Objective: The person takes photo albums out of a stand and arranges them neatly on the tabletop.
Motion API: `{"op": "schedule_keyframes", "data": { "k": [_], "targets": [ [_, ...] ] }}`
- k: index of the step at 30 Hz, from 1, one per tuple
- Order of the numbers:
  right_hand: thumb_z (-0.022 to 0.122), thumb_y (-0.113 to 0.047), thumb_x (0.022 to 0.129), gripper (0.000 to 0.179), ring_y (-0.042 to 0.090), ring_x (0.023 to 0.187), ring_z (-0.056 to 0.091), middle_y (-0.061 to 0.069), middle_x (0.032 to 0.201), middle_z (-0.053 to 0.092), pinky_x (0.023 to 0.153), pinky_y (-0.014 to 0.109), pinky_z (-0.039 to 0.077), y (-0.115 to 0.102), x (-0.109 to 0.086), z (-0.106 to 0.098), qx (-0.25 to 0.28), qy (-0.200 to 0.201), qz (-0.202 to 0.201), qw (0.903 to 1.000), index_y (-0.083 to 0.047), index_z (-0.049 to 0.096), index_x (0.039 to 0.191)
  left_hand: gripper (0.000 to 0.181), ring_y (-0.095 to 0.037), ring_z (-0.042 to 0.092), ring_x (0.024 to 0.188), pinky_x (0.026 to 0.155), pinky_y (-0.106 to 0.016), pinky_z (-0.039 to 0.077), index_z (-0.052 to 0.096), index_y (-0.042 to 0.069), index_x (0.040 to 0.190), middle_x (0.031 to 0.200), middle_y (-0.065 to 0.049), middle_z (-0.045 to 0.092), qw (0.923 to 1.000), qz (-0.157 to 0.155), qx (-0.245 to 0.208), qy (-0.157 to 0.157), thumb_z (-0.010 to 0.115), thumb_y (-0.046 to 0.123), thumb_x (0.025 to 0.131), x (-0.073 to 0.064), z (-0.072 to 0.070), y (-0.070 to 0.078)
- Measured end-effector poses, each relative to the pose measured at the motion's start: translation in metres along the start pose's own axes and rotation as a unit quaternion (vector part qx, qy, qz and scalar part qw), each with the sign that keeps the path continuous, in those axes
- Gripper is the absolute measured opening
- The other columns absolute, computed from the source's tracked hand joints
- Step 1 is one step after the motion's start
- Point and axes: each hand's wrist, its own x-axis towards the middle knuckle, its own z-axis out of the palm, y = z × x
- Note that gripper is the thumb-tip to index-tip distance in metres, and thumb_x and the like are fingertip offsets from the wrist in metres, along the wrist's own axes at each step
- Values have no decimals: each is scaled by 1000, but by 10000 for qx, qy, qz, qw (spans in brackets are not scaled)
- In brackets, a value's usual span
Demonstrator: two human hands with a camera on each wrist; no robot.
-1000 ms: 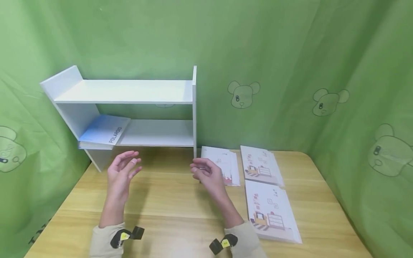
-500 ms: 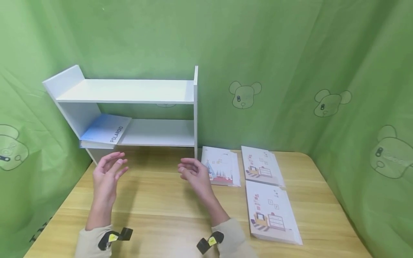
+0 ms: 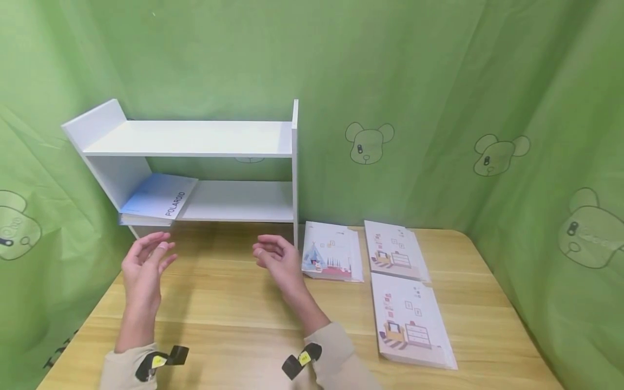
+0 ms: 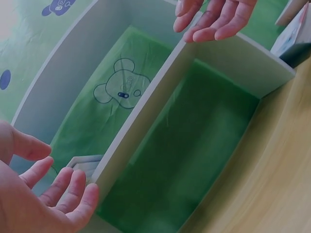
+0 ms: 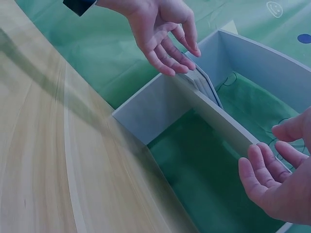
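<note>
Both hands hover above the wooden table in front of a white two-tier shelf (image 3: 219, 200), holding nothing. My left hand (image 3: 143, 265) has loosely bent, spread fingers, just in front of the shelf's left foot. Below the shelf's right end hangs my right hand (image 3: 283, 265), its fingers relaxed and pointing left. On the lower tier, at the left wall, lies a blue-and-white book (image 3: 158, 196) marked POLAROID, over other pages or books that jut past the shelf edge. In the right wrist view the books (image 5: 201, 82) show behind the left hand.
Right of the shelf, a book stack (image 3: 331, 252) with a tent picture lies on the table (image 3: 234, 325). Beside it are a far stack (image 3: 395, 249) and a near stack (image 3: 411, 319) with room pictures. A green curtain (image 3: 419, 70) surrounds the table.
Both hands have moved left across the table, the right one coming off the tent-picture stack, which now shows fully. The books and shelf have stayed in place.
</note>
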Motion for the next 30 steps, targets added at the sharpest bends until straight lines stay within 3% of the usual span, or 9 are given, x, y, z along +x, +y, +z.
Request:
{"op": "schedule_keyframes", "data": {
  "k": [14, 21, 30],
  "targets": [
    [68, -3, 84, 25, 23, 88, 67, 16, 102, 68, 78, 37, 58, 7, 7, 27, 191, 25, 180, 9997, -4, 64, 109, 35, -21, 64, 92, 73, -27, 59, 54, -6, 119, 112, -14, 63, 9988, 148, -240, 398, 64, -6, 85, 7, -13, 14],
    [67, 1, 84, 24, 35, 94, 65, 21, 105, 66, 82, 42, 57, 2, 8, 38, 259, -102, 330, 9991, -2, 64, 108, 34, -21, 66, 87, 68, -27, 59, 57, -6, 116, 107, -13, 65, 9976, 185, -283, 603, 66, -8, 83, 11, -22, 20],
    [64, 2, 86, 20, 29, 90, 66, 23, 104, 65, 83, 44, 56, -22, 0, 56, 184, -100, 286, 9994, 0, 64, 106, 36, -18, 65, 87, 71, -27, 59, 56, -5, 118, 105, -9, 65, 9989, 50, -195, 425, 66, -6, 84, 15, -30, 23]
  ]
}}
